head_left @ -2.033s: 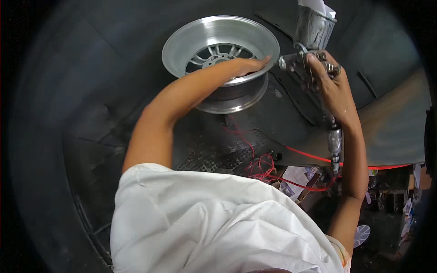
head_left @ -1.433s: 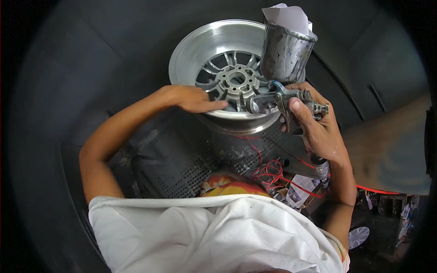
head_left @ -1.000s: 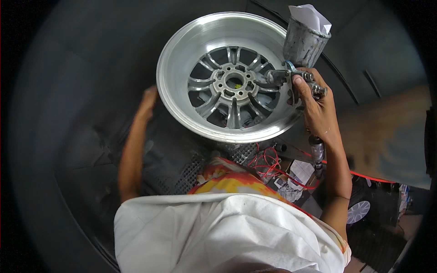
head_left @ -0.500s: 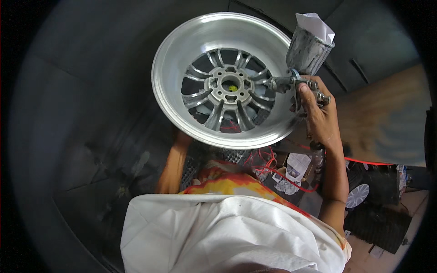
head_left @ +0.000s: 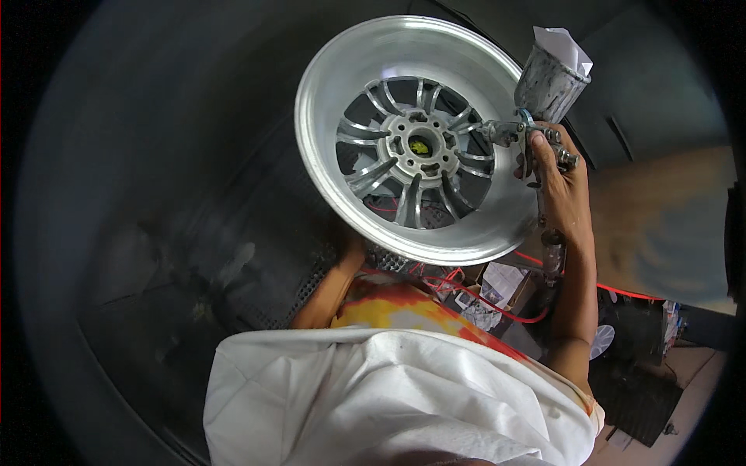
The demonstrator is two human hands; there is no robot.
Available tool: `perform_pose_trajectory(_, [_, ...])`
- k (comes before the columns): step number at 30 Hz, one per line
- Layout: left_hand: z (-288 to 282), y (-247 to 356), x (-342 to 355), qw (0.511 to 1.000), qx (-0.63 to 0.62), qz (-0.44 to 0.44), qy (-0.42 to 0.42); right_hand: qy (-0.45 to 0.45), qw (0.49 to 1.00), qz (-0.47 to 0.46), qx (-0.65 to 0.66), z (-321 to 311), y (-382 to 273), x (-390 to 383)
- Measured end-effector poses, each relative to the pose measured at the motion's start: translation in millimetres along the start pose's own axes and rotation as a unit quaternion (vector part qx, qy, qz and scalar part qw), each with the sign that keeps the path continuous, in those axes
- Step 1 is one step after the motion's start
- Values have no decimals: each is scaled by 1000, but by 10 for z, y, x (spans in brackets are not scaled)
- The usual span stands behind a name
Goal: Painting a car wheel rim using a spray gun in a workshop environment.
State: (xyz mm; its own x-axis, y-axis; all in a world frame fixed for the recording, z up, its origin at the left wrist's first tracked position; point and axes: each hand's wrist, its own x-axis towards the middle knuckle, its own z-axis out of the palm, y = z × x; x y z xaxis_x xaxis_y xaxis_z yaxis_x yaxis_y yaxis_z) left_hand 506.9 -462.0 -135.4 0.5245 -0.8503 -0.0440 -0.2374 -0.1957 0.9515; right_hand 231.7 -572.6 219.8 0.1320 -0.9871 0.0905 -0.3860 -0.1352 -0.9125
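Observation:
A silver alloy car wheel (head_left: 436,142), its hollow inner side facing up at a tilt, is held out in front of me. My right hand (head_left: 566,198) is wrapped round a spray gun (head_left: 507,133), thumb along its side, with the nozzle over the wheel's right part, pointing left toward the spokes. On top of the gun sits a paint-smeared cup (head_left: 550,84) with folded white paper sticking out. My left hand (head_left: 353,252) reaches under the wheel's near left rim; its fingers are hidden there.
A red air hose (head_left: 528,318) loops below the wheel near newspaper sheets (head_left: 501,283). At the right stands a brown panel (head_left: 653,217) with a red lower edge. Dark walls (head_left: 155,155) surround the left side. Farther down right lies a round white spoked cover (head_left: 601,342).
The wheel has shifted right in view and turned a little, its tilt changed. My left forearm has moved right with it. The spray gun and right hand have shifted slightly right.

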Motion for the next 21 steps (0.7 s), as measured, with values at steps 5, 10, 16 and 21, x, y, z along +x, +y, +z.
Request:
perform_pose_trajectory(5, [-319,0,-76,988,29,140,-56,-20,1000,-10,-21,-14,-112,-58])
perform_pose_trajectory(10, [-1072,263,273,961,155,42,-224,-21,1000,-4,-5,5,-159,-74])
perform_pose_trajectory(16, [-1244,593,919,979,-115,-136,-95,-33,993,49,98,-50,-205,-177])
perform_pose_trajectory(21, [-1104,650,1071,993,-98,-57,-39,-36,992,33,118,-244,-413,-520])
